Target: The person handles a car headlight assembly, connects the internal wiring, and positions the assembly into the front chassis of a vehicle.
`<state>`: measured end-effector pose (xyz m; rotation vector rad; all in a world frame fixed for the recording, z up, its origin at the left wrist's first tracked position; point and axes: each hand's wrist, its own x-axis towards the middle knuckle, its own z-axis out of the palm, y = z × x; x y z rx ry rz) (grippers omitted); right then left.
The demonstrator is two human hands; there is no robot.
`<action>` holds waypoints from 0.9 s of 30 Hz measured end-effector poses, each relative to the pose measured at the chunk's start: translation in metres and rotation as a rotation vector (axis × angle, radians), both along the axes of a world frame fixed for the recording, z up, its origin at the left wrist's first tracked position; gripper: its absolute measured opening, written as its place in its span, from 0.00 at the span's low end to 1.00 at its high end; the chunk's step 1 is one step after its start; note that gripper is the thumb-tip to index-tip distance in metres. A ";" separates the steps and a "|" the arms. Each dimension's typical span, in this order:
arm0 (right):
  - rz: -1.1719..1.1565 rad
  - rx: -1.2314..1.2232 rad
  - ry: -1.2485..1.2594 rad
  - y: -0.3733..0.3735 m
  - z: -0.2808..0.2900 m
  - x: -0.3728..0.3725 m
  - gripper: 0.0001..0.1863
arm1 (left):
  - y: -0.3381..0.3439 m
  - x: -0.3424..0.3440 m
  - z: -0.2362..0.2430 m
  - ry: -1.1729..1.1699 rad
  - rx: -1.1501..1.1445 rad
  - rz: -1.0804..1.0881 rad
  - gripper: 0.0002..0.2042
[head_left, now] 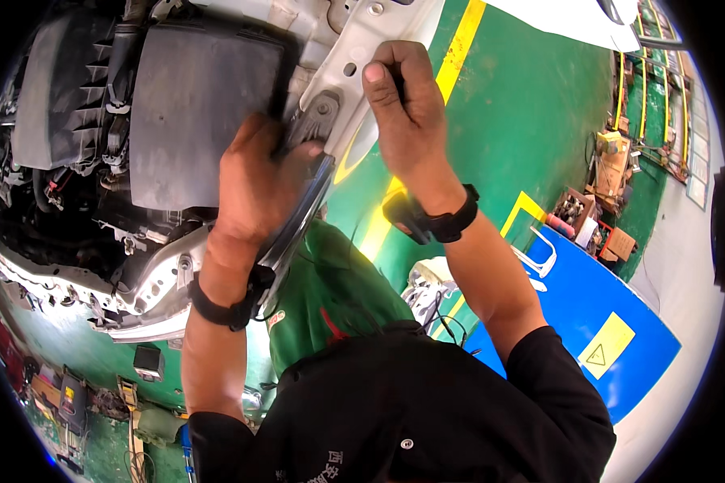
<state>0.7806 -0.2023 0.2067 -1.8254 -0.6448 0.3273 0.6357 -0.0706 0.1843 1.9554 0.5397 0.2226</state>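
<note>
My left hand [254,189] is closed around the inner side of a dark headlamp [298,213] at the front corner of a car's engine bay. Its thumb and fingertips are smeared by motion and partly hidden. Right above that thumb sits a grey mounting bracket [322,113] with a bolt. The bracket lies against the white fender rail [350,52]. Beside the rail's outer edge, my right hand [407,109] is raised with fingers curled and thumb pressed toward the index finger. Whatever it pinches, if anything, is too small to see. Both wrists wear black bands.
A black engine cover [209,113] and the white front crossmember [125,302] lie left of my arms. White bodywork [572,20] juts in at the top right. A blue panel [604,322] with a yellow warning label is at right, near cardboard boxes [616,241] on the green floor.
</note>
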 end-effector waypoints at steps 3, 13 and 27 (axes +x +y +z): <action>-0.005 0.024 -0.034 0.002 0.001 0.000 0.10 | -0.001 0.003 0.003 -0.037 -0.060 -0.001 0.12; 0.116 -0.326 -0.216 0.003 0.030 0.010 0.17 | -0.010 0.003 0.006 -0.005 0.029 0.177 0.16; -0.099 -0.233 -0.289 0.010 0.013 -0.011 0.17 | -0.017 -0.003 0.004 0.045 0.153 0.225 0.16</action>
